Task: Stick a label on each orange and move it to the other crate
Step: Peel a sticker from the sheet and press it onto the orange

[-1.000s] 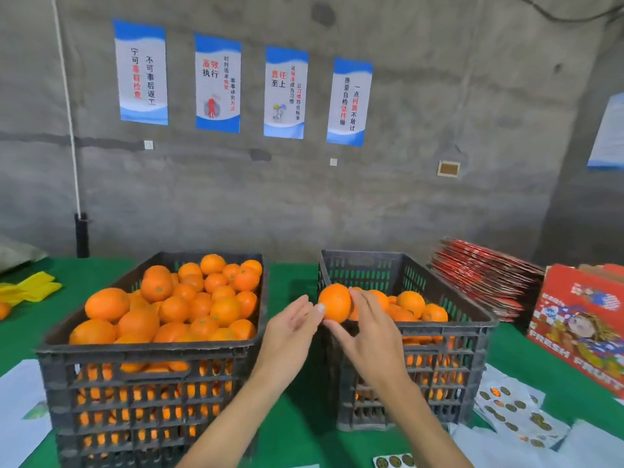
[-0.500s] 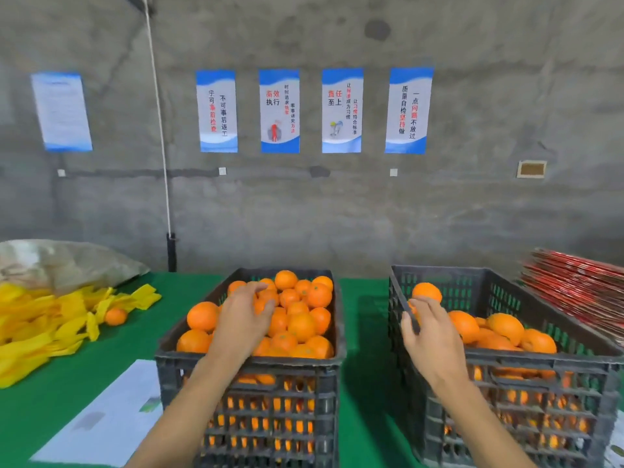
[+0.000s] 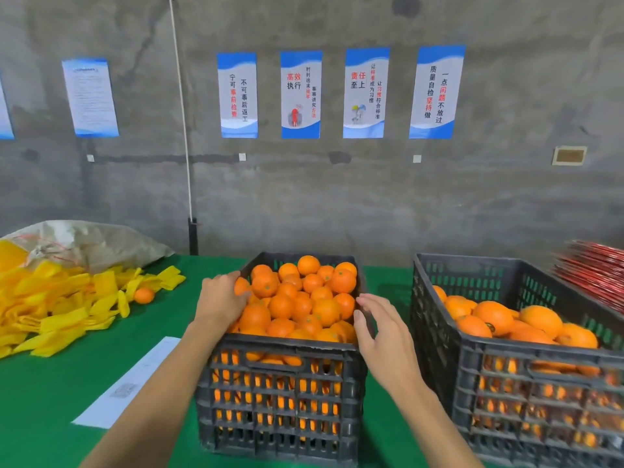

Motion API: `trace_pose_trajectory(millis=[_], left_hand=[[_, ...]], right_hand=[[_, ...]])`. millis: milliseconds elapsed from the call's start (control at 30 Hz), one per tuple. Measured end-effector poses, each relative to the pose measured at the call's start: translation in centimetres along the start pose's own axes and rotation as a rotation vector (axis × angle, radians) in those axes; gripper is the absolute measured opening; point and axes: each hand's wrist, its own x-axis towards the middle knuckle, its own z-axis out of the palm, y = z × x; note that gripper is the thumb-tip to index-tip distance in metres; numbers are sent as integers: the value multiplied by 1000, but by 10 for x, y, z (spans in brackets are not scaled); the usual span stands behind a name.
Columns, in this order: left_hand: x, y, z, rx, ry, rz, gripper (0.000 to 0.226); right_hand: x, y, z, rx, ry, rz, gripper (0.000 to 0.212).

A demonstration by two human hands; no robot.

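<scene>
Directly ahead, the green surface point(image 3: 60, 383) carries two dark plastic crates side by side, set a little apart. The left crate point(image 3: 280, 396) stands in front of me and is heaped with oranges point(image 3: 304, 298) above its rim. The right crate point(image 3: 526, 400) holds a lower layer of fruit point(image 3: 496, 315). At far left, a pile of yellow foam sleeves point(image 3: 50, 309) spreads over the surface beside a grey woven sack point(image 3: 94, 243), with one loose orange point(image 3: 144, 295) lying at the pile's edge. A white paper sheet point(image 3: 131, 383) lies flat to the left of the left crate. A stack of red flattened cartons point(image 3: 594, 268) sits at far right, behind the right crate.

My left hand point(image 3: 221, 300) reaches into the left crate near its left wall; its fingers curl over an orange at the edge point(image 3: 241, 286) of the heap, gripping it. My right hand point(image 3: 385, 336) hovers at the right rim of the same crate, between the two crates, with fingers spread and loosely bent, holding nothing. No label is discernible on any orange at this resolution.
</scene>
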Motion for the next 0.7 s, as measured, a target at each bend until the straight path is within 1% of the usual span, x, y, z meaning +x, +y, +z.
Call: trace_pose_trajectory(millis=[67, 133, 200, 300, 367, 433, 500, 567, 600, 633, 700], left_hand=[[-16, 17, -2, -149, 145, 73, 59], [-45, 44, -5, -335, 237, 103, 59], [-84, 71, -3, -499, 242, 162, 59], [-153, 101, 10, -728, 163, 274, 58], [-191, 109, 26, -745, 150, 324, 56], [-218, 109, 47, -683, 160, 384, 56], [-239, 103, 68, -598, 150, 466, 59], [-255, 94, 87, -555, 73, 490, 61], [-263, 90, 97, -554, -1, 460, 61], [-270, 85, 106, -568, -84, 397, 61], [-283, 74, 125, -644, -249, 200, 59]], right_hand=[[-6, 1, -4, 24, 13, 13, 30], [-13, 3, -7, 58, 33, 43, 27], [-25, 6, -10, 92, 60, 85, 25], [-52, 13, -12, 129, 70, 113, 25], [-72, 21, -14, 129, 56, 105, 23], [-92, 31, -15, 114, 32, 120, 22], [-110, 40, -15, 109, 11, 176, 21], [-127, 48, -13, 108, -70, 229, 21], [-136, 53, -11, 97, -154, 252, 20], [-144, 58, -8, 74, -266, 274, 19], [-162, 69, -1, -3, -504, 306, 15]])
